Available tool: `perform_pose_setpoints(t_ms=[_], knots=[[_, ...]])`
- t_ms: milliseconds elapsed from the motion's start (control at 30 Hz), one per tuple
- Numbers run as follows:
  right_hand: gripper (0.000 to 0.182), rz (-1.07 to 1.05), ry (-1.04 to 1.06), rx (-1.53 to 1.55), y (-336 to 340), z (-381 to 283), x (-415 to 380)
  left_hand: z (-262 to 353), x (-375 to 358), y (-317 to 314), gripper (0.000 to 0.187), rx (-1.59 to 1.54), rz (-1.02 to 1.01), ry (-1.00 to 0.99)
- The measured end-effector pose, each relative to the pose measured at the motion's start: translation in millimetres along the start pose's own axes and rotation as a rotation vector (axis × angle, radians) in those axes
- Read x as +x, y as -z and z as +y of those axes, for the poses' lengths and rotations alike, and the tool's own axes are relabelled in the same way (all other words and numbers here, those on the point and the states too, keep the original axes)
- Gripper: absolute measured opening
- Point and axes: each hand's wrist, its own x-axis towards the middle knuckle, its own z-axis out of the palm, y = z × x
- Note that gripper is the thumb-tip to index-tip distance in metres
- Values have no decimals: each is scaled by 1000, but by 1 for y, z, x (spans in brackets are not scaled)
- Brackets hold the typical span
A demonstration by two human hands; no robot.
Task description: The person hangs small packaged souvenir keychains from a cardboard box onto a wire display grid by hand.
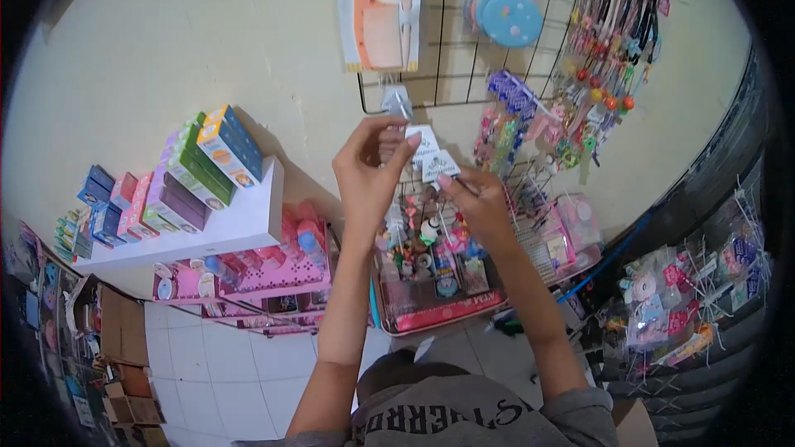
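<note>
My left hand (374, 161) is raised near the wall with its thumb pressed on a small white printed card (422, 141). Its other fingers curl behind the card and are partly hidden. From the right, my right hand (480, 199) pinches a second white printed card (440, 165) by its lower edge. The two cards overlap at their corners. What hangs below them is too small to make out. Just above my left fingertips, another pale card (397, 102) hangs at the bottom of the black wire grid (441, 91).
Below my hands stands a tray (443, 314) of small trinkets. A white shelf (248, 228) with colourful boxes is at left, above a pink rack (248, 283). Beaded straps (609, 58) hang at upper right, and bagged accessories (662, 298) hang lower right.
</note>
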Motion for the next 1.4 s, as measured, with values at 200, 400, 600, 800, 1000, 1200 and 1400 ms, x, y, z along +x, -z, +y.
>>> perform_pose_setpoints(t_ms=[200, 400, 600, 800, 1000, 1200, 1400], knots=[[18, -1, -62, 121, 10, 6, -14, 0, 4, 3, 13, 139, -126, -92], [18, 186, -143, 125, 36, 37, -39, -17, 10, 11, 14, 441, -193, -494], [16, 275, -242, 185, 44, 73, -61, -28, 14, 5, 19, 461, -201, -444], [23, 306, -367, 210, 37, 111, -85, -43, 31, 2, 28, 640, -23, -665], [21, 169, -426, 259, 4, 163, -96, -93, -34, 34, 19, 404, 267, -428], [21, 164, -440, 288, -12, 210, -95, -180, -123, 68, 17, 348, 45, 345], [19, 237, -415, 261, -15, 224, -91, -182, -143, 65, 16, 213, -86, 496]])
